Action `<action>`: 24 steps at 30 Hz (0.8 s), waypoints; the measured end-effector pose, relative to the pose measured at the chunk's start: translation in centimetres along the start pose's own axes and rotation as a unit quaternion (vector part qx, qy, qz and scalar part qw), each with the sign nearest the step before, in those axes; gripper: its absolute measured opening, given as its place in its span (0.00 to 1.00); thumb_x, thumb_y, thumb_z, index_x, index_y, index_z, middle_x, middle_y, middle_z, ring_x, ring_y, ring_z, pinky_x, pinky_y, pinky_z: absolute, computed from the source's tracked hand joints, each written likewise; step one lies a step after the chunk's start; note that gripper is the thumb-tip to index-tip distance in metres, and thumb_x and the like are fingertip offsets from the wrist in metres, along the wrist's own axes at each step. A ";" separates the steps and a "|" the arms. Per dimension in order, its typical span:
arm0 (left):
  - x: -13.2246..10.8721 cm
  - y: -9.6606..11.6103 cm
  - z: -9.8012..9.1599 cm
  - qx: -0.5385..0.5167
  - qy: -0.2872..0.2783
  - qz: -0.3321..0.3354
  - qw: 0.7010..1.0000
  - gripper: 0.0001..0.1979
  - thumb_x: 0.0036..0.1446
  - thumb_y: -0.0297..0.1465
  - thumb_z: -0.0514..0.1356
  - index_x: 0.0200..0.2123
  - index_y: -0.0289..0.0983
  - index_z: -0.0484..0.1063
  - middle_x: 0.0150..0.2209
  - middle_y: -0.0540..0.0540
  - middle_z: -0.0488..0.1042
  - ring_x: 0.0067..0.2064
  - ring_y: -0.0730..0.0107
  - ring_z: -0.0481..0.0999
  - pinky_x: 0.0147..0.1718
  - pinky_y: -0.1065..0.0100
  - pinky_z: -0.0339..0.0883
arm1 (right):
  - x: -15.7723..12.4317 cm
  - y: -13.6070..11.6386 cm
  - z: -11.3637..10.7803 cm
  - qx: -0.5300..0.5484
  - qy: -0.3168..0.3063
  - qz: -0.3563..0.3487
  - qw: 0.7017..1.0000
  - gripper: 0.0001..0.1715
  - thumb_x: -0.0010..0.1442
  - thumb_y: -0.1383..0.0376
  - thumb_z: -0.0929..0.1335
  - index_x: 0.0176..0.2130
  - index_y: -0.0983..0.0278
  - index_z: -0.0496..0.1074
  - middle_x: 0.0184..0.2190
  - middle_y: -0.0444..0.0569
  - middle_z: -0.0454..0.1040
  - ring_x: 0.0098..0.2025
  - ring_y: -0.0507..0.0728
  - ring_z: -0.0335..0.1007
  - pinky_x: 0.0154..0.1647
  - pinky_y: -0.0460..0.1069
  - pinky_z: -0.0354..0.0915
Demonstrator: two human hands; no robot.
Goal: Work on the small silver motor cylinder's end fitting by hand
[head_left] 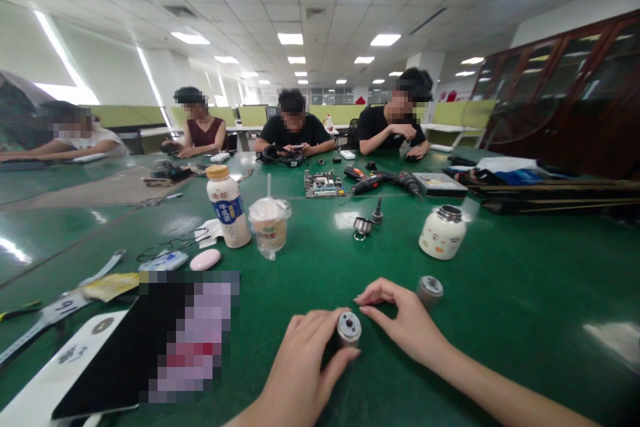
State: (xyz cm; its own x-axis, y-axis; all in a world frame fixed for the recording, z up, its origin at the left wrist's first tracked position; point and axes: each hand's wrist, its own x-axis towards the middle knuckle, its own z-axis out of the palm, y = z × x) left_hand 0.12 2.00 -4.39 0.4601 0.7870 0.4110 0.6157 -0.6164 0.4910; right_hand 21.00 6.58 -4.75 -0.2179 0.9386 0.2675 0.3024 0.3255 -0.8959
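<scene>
My left hand (311, 355) is closed round a short silver metal cylinder (349, 329), which stands upright on the green table. Its flat top has a dark hole at the centre and smaller holes about it; it looks like a small motor. Just to the right, my right hand (400, 315) is bent into a pinch, thumb tip and fingertips close together near the cylinder's top. Whether something tiny is between them I cannot make out. A second, similar metal cylinder (430, 290) stands behind my right hand, partly hidden by it.
A cream flask (443, 233), a metal cup-shaped lid (362, 228) and a dark stopper (377, 212) stand ahead. Left are a milk bottle (229, 208), a plastic drink cup (270, 225) and a tablet (120, 347). Farther off lie a circuit board (324, 184) and power drills (373, 181). Several people sit opposite.
</scene>
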 end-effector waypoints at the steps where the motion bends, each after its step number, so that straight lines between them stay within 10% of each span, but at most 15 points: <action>1: 0.0 0.0 0.0 -0.001 0.001 0.001 1.000 0.20 0.60 0.30 0.63 0.55 0.40 0.66 0.50 0.44 0.77 0.49 0.57 0.76 0.47 0.58 0.69 | 0.0 -0.1 0.0 0.007 0.010 -0.002 1.000 0.04 0.56 0.70 0.72 0.33 0.63 0.73 0.35 0.47 0.81 0.39 0.57 0.78 0.44 0.52 0.72; 6: 0.0 0.1 -0.1 -0.013 0.002 -0.005 1.000 0.19 0.60 0.30 0.63 0.55 0.40 0.66 0.49 0.44 0.77 0.49 0.57 0.76 0.46 0.57 0.69 | 0.0 -2.0 0.5 0.126 0.084 -0.053 0.987 0.13 0.48 0.69 0.77 0.28 0.61 0.70 0.32 0.45 0.80 0.39 0.56 0.78 0.44 0.51 0.72; 24: 0.2 0.5 -0.3 -0.038 -0.001 -0.014 0.999 0.18 0.60 0.27 0.63 0.52 0.41 0.68 0.47 0.45 0.77 0.48 0.58 0.75 0.46 0.58 0.68 | -1.4 -4.1 1.9 0.127 -0.010 -0.121 0.984 0.13 0.56 0.72 0.72 0.24 0.61 0.68 0.33 0.45 0.79 0.39 0.55 0.76 0.46 0.51 0.70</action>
State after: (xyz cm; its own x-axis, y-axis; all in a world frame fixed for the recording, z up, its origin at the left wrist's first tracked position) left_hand 0.32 1.82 -3.87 0.4455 0.8034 0.3949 0.5775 -0.5950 0.5590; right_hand 18.29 3.76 -2.10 -0.2734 0.8336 0.4800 -0.0010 0.4988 -0.8667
